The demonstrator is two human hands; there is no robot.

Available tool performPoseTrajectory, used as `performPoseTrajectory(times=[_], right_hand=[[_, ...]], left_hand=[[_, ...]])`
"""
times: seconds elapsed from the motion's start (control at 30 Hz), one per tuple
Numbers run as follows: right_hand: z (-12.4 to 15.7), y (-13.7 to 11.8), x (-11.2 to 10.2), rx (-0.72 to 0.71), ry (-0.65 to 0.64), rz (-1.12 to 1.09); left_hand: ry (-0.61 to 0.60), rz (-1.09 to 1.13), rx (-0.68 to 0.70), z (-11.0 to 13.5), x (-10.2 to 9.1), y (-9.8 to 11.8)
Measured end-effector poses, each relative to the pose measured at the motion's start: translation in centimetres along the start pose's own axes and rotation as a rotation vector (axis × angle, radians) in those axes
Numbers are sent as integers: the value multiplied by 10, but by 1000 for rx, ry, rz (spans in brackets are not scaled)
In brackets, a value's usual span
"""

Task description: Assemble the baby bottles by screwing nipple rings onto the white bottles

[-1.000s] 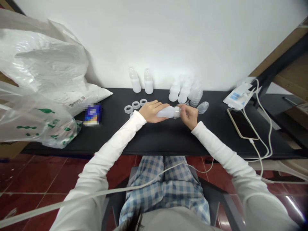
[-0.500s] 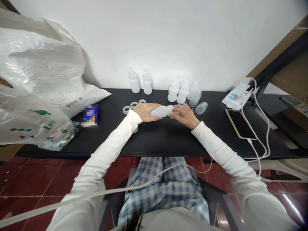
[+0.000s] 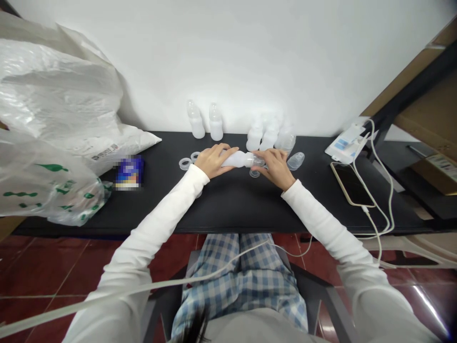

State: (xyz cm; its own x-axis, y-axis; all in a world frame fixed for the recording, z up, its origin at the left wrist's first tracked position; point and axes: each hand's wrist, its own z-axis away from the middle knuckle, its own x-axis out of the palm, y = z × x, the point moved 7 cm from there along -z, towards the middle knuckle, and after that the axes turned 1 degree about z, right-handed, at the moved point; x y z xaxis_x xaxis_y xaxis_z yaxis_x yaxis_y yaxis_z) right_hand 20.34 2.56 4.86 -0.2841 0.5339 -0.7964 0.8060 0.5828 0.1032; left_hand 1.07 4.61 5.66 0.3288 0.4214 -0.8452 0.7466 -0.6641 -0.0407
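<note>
A frosted white baby bottle (image 3: 235, 159) lies sideways above the table, its base end wrapped in my left hand (image 3: 212, 161). My right hand (image 3: 276, 166) is closed around a clear cap (image 3: 255, 161) at the bottle's neck end; whether it is fully seated I cannot tell. Below that cap, a small clear round piece (image 3: 254, 174) rests on the table. White rings (image 3: 184, 164) lie beside my left hand, which partly hides the group. Just right of my right hand, another clear cap (image 3: 295, 161) lies tilted.
Two capped bottles (image 3: 216, 125) stand at the wall. More bottles (image 3: 254, 137) and clear caps (image 3: 285, 139) stand back right. Plastic bags (image 3: 53, 176) and a blue pack (image 3: 129, 171) occupy the left. A phone (image 3: 352, 183), white cables (image 3: 389, 190) and a power strip (image 3: 346, 143) lie right.
My right hand's fingers have shifted on the neck end, and the clear cap shows more plainly between them. The small round piece below is more exposed. The camera view has shifted slightly.
</note>
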Motion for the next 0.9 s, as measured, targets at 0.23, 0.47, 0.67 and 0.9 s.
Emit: performPoseTrajectory(times=[0.23, 0.47, 0.67, 0.9], right_hand=[[12, 5, -2, -53, 146, 68], [27, 68, -23, 362, 458, 77], [32, 86, -31, 570, 557, -25], [37, 86, -24, 589, 573, -103]], left_hand=[[1, 74, -18, -2, 6, -1], [205, 252, -399, 6, 1, -46], [191, 571, -678, 0, 16, -61], [-119, 570, -826, -55, 65, -67]])
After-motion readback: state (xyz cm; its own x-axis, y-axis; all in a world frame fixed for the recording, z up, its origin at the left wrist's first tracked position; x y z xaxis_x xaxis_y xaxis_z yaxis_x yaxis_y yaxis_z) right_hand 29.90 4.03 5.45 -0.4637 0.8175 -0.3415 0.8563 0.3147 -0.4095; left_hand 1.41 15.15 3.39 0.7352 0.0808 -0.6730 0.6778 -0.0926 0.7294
